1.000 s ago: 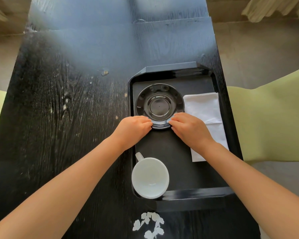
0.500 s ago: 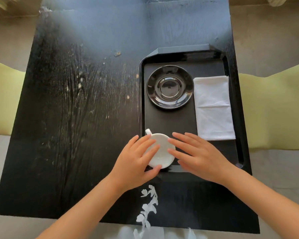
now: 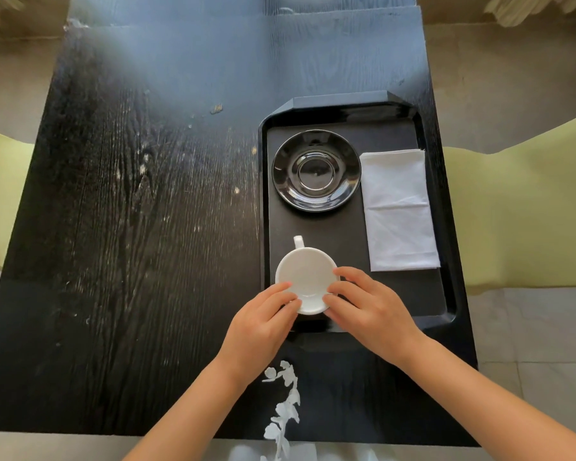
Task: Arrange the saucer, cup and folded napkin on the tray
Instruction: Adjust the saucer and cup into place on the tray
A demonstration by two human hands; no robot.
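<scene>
A black tray point(image 3: 346, 104) lies on the right side of the dark table. On its far half sits a glossy black saucer point(image 3: 316, 170), bare. A folded white napkin point(image 3: 398, 209) lies along the tray's right side. At the tray's near left corner stands a white cup point(image 3: 305, 272), its handle pointing away from me. My left hand point(image 3: 261, 322) grips the cup's near left rim and my right hand point(image 3: 368, 309) grips its near right rim. Fingers hide the cup's near edge.
The black wooden table point(image 3: 147, 211) stretches left of the tray. Pale green chair seats stand at the left point(image 3: 0, 194) and right point(image 3: 526, 211) of the table. A white floral pattern on my clothing point(image 3: 283, 404) shows below the table's near edge.
Both hands left the saucer's near rim, drew back toward me, and closed on the cup's rim. The saucer stays where it was set.
</scene>
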